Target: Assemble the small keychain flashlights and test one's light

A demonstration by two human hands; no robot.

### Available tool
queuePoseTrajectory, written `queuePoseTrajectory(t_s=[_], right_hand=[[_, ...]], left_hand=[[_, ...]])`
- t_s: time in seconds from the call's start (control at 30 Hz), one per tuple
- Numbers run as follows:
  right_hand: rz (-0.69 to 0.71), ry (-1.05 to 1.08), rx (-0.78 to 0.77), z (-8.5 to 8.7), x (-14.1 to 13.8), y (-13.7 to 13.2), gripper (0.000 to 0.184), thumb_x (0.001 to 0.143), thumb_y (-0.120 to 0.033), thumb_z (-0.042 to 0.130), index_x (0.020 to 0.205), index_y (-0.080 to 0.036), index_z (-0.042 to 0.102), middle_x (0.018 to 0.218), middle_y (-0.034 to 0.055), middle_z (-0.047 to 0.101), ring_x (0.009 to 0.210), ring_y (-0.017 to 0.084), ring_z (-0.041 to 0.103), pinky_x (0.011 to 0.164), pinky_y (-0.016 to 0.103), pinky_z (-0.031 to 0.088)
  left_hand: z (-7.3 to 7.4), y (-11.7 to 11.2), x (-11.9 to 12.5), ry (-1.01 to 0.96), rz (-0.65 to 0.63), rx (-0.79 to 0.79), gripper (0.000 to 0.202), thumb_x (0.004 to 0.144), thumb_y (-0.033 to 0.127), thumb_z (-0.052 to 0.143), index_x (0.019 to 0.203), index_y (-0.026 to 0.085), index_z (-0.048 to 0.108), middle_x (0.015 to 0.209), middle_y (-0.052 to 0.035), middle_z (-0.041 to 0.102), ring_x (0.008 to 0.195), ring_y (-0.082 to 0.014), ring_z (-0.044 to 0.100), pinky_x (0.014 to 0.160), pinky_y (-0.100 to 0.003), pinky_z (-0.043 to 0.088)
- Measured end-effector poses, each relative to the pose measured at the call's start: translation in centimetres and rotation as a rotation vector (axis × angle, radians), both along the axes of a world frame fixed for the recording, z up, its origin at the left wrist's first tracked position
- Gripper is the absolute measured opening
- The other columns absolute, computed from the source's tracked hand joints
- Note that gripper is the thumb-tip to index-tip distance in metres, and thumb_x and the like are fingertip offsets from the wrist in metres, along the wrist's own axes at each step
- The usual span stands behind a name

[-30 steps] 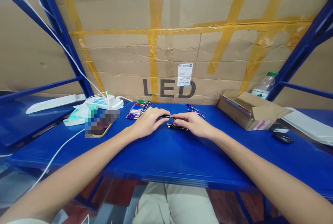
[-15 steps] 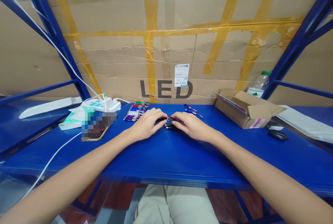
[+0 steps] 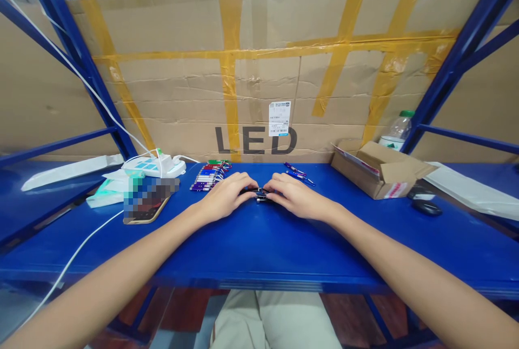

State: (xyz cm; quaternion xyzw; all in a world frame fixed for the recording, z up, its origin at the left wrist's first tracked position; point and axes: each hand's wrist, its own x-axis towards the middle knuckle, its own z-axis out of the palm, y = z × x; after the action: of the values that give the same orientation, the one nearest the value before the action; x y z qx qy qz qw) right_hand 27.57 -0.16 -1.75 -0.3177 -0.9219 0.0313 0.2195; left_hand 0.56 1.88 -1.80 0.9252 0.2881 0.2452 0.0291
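My left hand (image 3: 227, 194) and my right hand (image 3: 292, 195) meet near the middle of the blue tabletop, fingers curled down and thumbs inward. Between the fingertips lies a black pen (image 3: 260, 194) with shiny silver parts; both hands pinch it from opposite sides. The fingers hide most of it, and whether more than one black piece is there I cannot tell. Left of my left hand, a row of slim coloured pens (image 3: 207, 177) in purple, silver, blue, red and green lies side by side. Behind my right hand rest a few loose purple and blue pens (image 3: 299, 175).
A phone (image 3: 148, 206), a green-and-white packet (image 3: 111, 189) and a white power strip (image 3: 148, 165) with cables sit on the left. On the right are an opened cardboard box (image 3: 377, 173), a black mouse (image 3: 426, 207) and a bottle (image 3: 397, 132). Taped cardboard (image 3: 182, 95) stands behind.
The view has shifted slightly. Both hands remain at the table's middle; the black piece that lay in front of the fingertips is now close against them, more covered by the right hand.
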Motion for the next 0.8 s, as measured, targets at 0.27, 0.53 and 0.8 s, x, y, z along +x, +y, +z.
queuePoseTrajectory(t_s=[0.27,0.53,0.8], right_hand=[[0.004,0.045,-0.044,-0.09,0.07,0.31,0.012,0.109,-0.026,0.06,0.107,-0.019,0.069,0.102,0.0082,0.067,0.097,0.025,0.062,0.089,0.037,0.05],[-0.034,0.124,-0.1,0.07,0.26,0.65,0.004,0.102,-0.021,0.067,0.1,-0.019,0.07,0.096,0.0049,0.067,0.083,0.019,0.063,0.077,0.031,0.048],[-0.045,0.217,-0.082,0.47,0.32,0.75,0.006,0.1,-0.023,0.069,0.098,-0.019,0.072,0.092,0.0037,0.07,0.079,0.017,0.062,0.075,0.029,0.046]], left_hand=[[-0.34,0.36,-0.15,0.06,0.048,0.006,0.024,0.11,0.041,0.061,0.118,0.021,0.07,0.111,-0.0063,0.072,0.106,-0.0259,0.065,0.094,-0.038,0.05],[0.02,0.06,0.07,-0.044,0.021,-0.032,0.024,0.111,0.042,0.061,0.116,0.021,0.073,0.109,-0.0058,0.071,0.1,-0.023,0.068,0.089,-0.034,0.051],[-0.07,-0.14,0.38,-0.129,0.003,-0.072,0.022,0.108,0.041,0.063,0.114,0.021,0.073,0.102,-0.0032,0.07,0.081,-0.0177,0.064,0.081,-0.032,0.05]])
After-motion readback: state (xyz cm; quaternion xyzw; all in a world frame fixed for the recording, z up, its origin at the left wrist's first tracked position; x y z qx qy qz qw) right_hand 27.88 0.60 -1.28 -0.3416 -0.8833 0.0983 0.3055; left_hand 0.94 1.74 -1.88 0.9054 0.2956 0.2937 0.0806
